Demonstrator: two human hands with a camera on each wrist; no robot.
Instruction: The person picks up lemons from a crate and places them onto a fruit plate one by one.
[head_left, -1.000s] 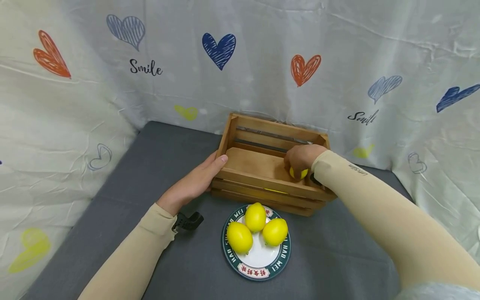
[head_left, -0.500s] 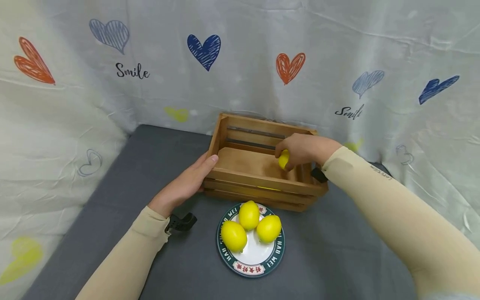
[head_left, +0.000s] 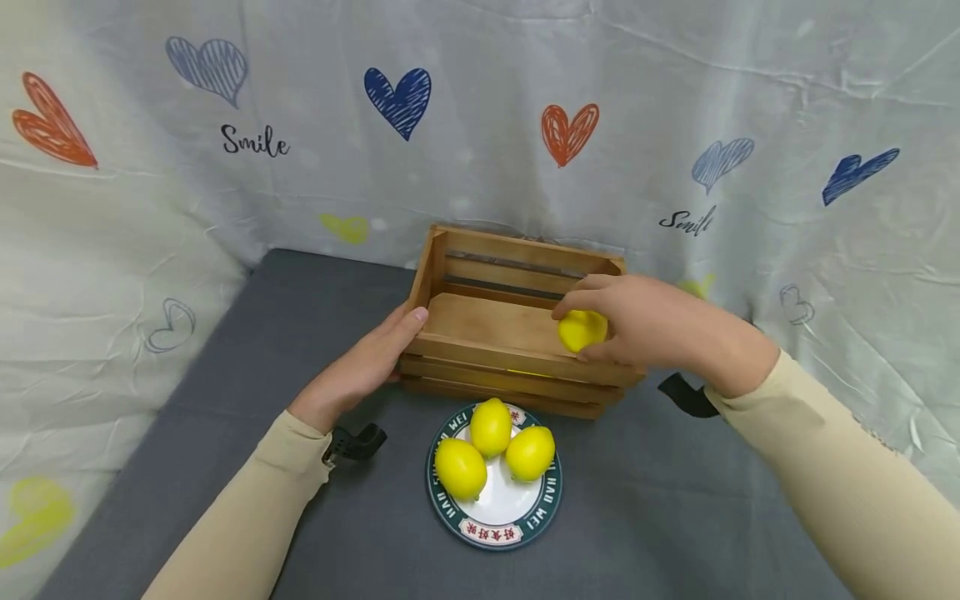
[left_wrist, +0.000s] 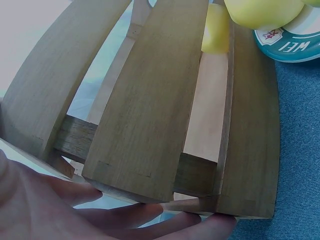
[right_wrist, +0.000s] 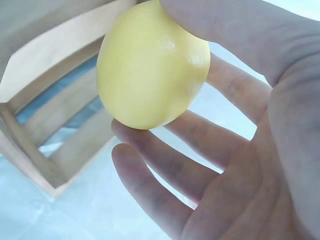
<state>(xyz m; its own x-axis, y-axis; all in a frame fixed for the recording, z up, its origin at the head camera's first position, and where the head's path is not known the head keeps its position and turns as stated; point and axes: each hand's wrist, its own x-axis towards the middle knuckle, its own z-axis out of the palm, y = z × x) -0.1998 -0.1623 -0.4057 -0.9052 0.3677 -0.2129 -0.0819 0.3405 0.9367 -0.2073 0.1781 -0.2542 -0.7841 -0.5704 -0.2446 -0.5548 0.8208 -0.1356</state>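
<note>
My right hand [head_left: 637, 321] pinches a yellow lemon [head_left: 581, 332] between thumb and fingers, over the right part of the wooden slatted crate [head_left: 517, 387]. Close up in the right wrist view, the lemon [right_wrist: 150, 70] sits high between thumb and fingertips. My left hand [head_left: 363, 367] rests against the crate's left end, fingers fairly straight, thumb at the front corner. In the left wrist view its fingers [left_wrist: 145, 217] touch the ends of the slats. In front of the crate, three lemons [head_left: 461, 469] lie on a white plate with a green rim [head_left: 551, 492].
Something yellow [left_wrist: 216, 30] shows through the gap between the crate's front slats. A grey cloth covers the table [head_left: 637, 500]. Behind the crate hangs a pale curtain [head_left: 480, 183] printed with hearts.
My right hand has lifted the lemon from low inside the crate's right part and drawn it up toward the front rim. My left hand stays at the crate's left end. The head view has shifted slightly.
</note>
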